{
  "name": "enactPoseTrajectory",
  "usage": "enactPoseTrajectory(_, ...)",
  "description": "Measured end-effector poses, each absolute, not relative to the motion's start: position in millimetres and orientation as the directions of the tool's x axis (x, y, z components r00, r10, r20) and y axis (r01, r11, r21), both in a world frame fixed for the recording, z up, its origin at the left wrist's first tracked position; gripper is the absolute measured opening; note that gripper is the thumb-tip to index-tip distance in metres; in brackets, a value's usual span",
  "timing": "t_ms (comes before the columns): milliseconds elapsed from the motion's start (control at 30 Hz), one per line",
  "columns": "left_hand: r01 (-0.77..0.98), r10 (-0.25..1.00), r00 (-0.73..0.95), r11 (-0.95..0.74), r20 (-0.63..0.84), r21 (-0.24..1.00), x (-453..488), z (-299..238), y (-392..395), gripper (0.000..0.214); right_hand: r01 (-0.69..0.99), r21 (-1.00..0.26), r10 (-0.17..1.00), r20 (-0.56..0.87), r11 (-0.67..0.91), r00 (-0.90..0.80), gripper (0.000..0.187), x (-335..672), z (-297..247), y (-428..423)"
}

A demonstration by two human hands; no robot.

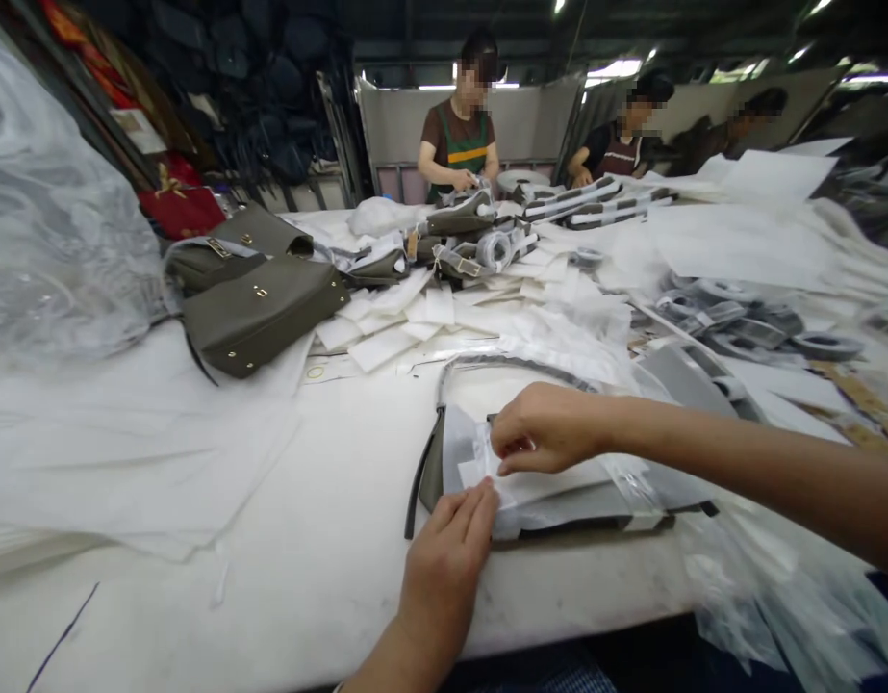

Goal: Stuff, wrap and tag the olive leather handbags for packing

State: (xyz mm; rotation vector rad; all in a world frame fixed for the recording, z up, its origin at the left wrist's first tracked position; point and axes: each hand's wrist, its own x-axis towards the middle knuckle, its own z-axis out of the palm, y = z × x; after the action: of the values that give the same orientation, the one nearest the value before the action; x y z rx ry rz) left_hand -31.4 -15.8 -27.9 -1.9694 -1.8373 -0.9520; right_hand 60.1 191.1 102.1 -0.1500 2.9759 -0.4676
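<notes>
An olive handbag lies flat near the table's front edge, mostly covered by white wrapping paper and clear plastic. My right hand pinches a small piece of white paper on top of the bag, fingers closed on it. My left hand presses its fingertips flat on the lower edge of the paper, fingers stretched out. A dark strap arcs behind the bag.
Two olive handbags lie at the left. White paper sheets litter the middle. A clear plastic bag heap fills the far left. Wrapped straps lie at the right. Three people work at the far side.
</notes>
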Motion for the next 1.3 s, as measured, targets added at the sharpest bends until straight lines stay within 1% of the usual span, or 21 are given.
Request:
enactPoseTrajectory(100,0.957,0.751,-0.044,-0.158,0.659,0.243,-30.6,-30.8,-14.4,0.035,-0.101,-0.255,-0.177,-0.293,0.962,-0.940,0.007,33.2,94.0,199.0)
enactPoseTrajectory(167,0.952,0.746,-0.058,-0.160,0.663,0.263,-30.1,-33.1,-14.5,0.032,-0.107,-0.206,-0.186,-0.418,0.973,-0.889,0.010,19.9,90.1,200.1)
enactPoseTrajectory(233,0.946,0.755,-0.085,-0.143,0.650,0.291,-29.5,-35.0,-15.3,0.030,-0.109,-0.155,-0.174,-0.512,0.982,-0.841,0.015,8.6,87.3,198.6)
enactPoseTrajectory(300,0.943,0.756,-0.109,-0.127,0.646,0.307,-29.4,-35.6,-16.1,0.028,-0.133,-0.106,-0.170,-0.572,0.985,-0.802,0.018,-1.7,85.9,194.9)
enactPoseTrajectory(433,0.949,0.762,-0.066,-0.152,0.645,0.277,-31.2,-33.2,-15.1,0.026,-0.194,-0.010,-0.156,-0.636,0.981,-0.756,0.010,-19.8,86.8,185.0)
enactPoseTrajectory(500,0.951,0.764,-0.041,-0.168,0.644,0.259,-32.0,-32.5,-13.6,0.029,-0.215,-0.003,-0.160,-0.678,0.977,-0.717,0.010,-26.8,87.0,182.5)
enactPoseTrajectory(567,0.951,0.751,-0.046,-0.170,0.659,0.260,-31.8,-33.4,-12.2,0.029,-0.233,-0.028,-0.183,-0.713,0.972,-0.677,0.016,-31.5,85.0,184.2)
enactPoseTrajectory(633,0.948,0.736,-0.065,-0.165,0.674,0.271,-30.8,-35.2,-11.3,0.027,-0.242,-0.048,-0.208,-0.687,0.969,-0.696,0.023,-34.0,80.5,190.2)
enactPoseTrajectory(767,0.951,0.722,-0.070,-0.161,0.689,0.265,-29.7,-36.4,-10.9,0.026,-0.251,-0.061,-0.239,-0.580,0.966,-0.779,0.037,-35.0,69.7,207.1)
enactPoseTrajectory(867,0.951,0.718,-0.065,-0.165,0.693,0.261,-30.6,-35.0,-10.7,0.028,-0.236,-0.083,-0.242,-0.551,0.968,-0.799,0.040,-33.6,65.9,214.8)
enactPoseTrajectory(967,0.954,0.710,-0.066,-0.160,0.701,0.252,-31.1,-35.1,-9.7,0.030,-0.176,-0.103,-0.204,-0.519,0.979,-0.830,0.041,-31.1,64.3,220.2)
enactPoseTrajectory(1033,0.957,0.698,-0.065,-0.160,0.714,0.243,-31.0,-35.9,-8.4,0.030,-0.131,-0.108,-0.168,-0.499,0.985,-0.850,0.043,-30.2,61.6,228.2)
enactPoseTrajectory(1133,0.959,0.671,-0.057,-0.168,0.739,0.227,-31.0,-35.8,-6.8,0.030,0.009,-0.111,-0.042,-0.453,0.994,-0.890,0.042,-32.4,55.3,250.7)
enactPoseTrajectory(1200,0.963,0.661,-0.048,-0.170,0.749,0.212,-31.2,-33.7,-6.3,0.029,0.110,-0.121,0.048,-0.428,0.987,-0.903,0.039,-34.4,52.6,267.9)
enactPoseTrajectory(1300,0.967,0.640,-0.040,-0.169,0.767,0.192,-30.8,-29.3,-6.0,0.025,0.203,-0.122,0.145,-0.373,0.971,-0.917,0.032,-29.7,55.1,281.5)
